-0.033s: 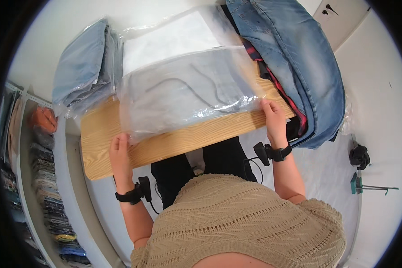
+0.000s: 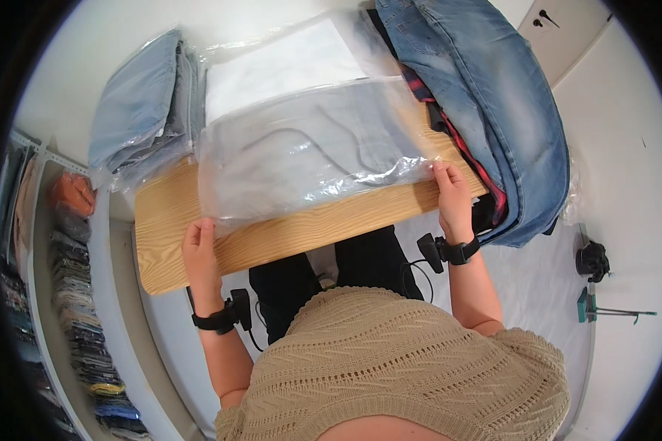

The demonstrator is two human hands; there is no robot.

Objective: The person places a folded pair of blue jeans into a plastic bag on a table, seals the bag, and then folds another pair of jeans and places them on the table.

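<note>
A large clear plastic bag [image 2: 265,198] lies across the wooden table. Inside it is a folded light grey-blue garment [image 2: 272,158] with dark drawstrings, and a white panel shows above it. My left hand [image 2: 201,253] pinches the bag's near left corner. At the near right corner, my right hand [image 2: 454,195] grips the film between thumb and fingers. The bag's near edge is stretched between both hands. Each wrist wears a black strap with a small device.
Folded jeans in clear bags [image 2: 136,103] are stacked at the far left. Loose blue jeans [image 2: 493,110] heap over the right side of the wooden table [image 2: 165,250]. Shelves of packed clothes [image 2: 88,316] stand at left. Black and green objects [image 2: 592,261] lie at far right.
</note>
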